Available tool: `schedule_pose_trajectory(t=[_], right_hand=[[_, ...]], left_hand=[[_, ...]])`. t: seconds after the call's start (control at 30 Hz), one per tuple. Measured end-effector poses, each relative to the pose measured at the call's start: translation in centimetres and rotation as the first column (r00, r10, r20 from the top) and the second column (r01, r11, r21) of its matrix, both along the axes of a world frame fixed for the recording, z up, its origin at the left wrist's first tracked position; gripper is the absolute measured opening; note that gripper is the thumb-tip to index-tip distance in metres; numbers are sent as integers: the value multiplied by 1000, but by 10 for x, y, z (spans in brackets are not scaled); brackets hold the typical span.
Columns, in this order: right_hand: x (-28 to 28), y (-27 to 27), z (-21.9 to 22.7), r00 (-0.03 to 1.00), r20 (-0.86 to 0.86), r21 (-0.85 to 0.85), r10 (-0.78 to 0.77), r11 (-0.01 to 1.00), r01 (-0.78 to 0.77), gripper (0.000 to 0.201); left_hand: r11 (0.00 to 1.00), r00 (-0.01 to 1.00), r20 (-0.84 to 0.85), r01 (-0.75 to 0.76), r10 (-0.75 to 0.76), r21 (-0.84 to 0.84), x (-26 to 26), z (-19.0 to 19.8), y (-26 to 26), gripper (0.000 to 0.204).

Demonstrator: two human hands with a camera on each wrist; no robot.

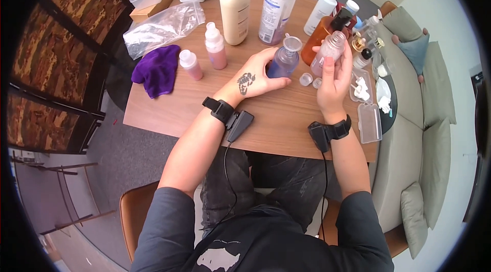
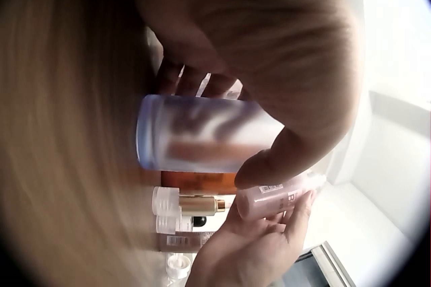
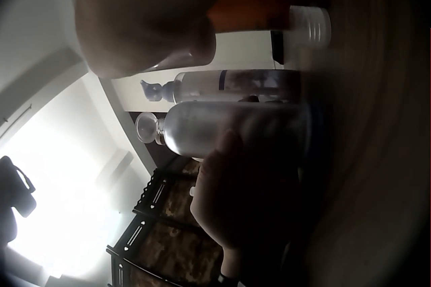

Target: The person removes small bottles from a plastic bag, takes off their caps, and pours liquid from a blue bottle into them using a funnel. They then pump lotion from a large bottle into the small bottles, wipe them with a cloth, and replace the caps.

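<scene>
My left hand (image 1: 255,75) curls round a translucent blue bottle (image 1: 282,63) that stands on the table, with a round clear piece (image 1: 292,43) at its top. The left wrist view shows thumb and fingers on either side of this bottle (image 2: 202,133). To its right, my right hand (image 1: 335,85) holds a small pinkish clear bottle (image 1: 321,60), its neck tilted up and uncapped. In the left wrist view the pinkish bottle (image 2: 269,198) lies against the right hand's fingers. Two small clear caps, one of them nearer the blue bottle (image 1: 306,79), sit between the hands.
Tall pump bottles (image 1: 235,11) stand behind, with an amber bottle (image 1: 313,42) behind the right hand. Two small pink bottles (image 1: 216,52), a purple cloth (image 1: 157,70) and a plastic bag (image 1: 163,29) are at left. Small bottles and a clear case (image 1: 369,122) line the right side.
</scene>
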State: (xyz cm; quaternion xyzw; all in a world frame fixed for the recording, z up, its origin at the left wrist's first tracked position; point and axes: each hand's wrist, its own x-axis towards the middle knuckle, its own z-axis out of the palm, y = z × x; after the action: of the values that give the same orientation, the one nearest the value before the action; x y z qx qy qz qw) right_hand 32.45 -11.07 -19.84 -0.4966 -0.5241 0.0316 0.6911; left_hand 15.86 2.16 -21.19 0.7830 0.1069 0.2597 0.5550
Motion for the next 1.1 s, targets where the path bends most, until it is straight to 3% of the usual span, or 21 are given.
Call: schedule_pose_trajectory(t=[0.17, 0.37, 0.6, 0.63, 0.73, 0.77, 0.87, 1.0, 1.1], right_hand=[[2, -1, 1, 995, 100, -16, -19, 1000, 21, 55], [-2, 0, -3, 995, 96, 8, -34, 999, 33, 54], [-1, -3, -8, 995, 102, -11, -22, 1000, 24, 54], [-2, -3, -8, 996, 88, -14, -20, 1000, 22, 54], [0, -3, -6, 992, 112, -35, -62, 997, 66, 55], [1, -5, -7, 988, 130, -52, -82, 995, 89, 55], [0, -6, -6, 988, 125, -52, -92, 994, 99, 55], [2, -7, -8, 986, 131, -73, -101, 991, 111, 56], [2, -7, -7, 989, 116, -69, -91, 993, 99, 56]], left_hand=[[1000, 999, -41, -11, 12, 18, 2, 2, -3, 57], [998, 993, -98, -57, 59, 15, -2, 9, -9, 61], [958, 968, 246, 20, 53, -284, -19, 6, -2, 54], [962, 941, 273, -138, 202, -237, -14, 14, -6, 43], [948, 956, 85, -261, 280, -182, -18, 45, 0, 29], [929, 934, 104, -321, 343, -184, -12, 56, -3, 32], [947, 948, -63, -315, 312, -55, -9, 84, 8, 33], [987, 988, -87, -136, 129, -83, -2, 86, 28, 32], [971, 996, -70, -72, 57, -229, 2, 86, 29, 26]])
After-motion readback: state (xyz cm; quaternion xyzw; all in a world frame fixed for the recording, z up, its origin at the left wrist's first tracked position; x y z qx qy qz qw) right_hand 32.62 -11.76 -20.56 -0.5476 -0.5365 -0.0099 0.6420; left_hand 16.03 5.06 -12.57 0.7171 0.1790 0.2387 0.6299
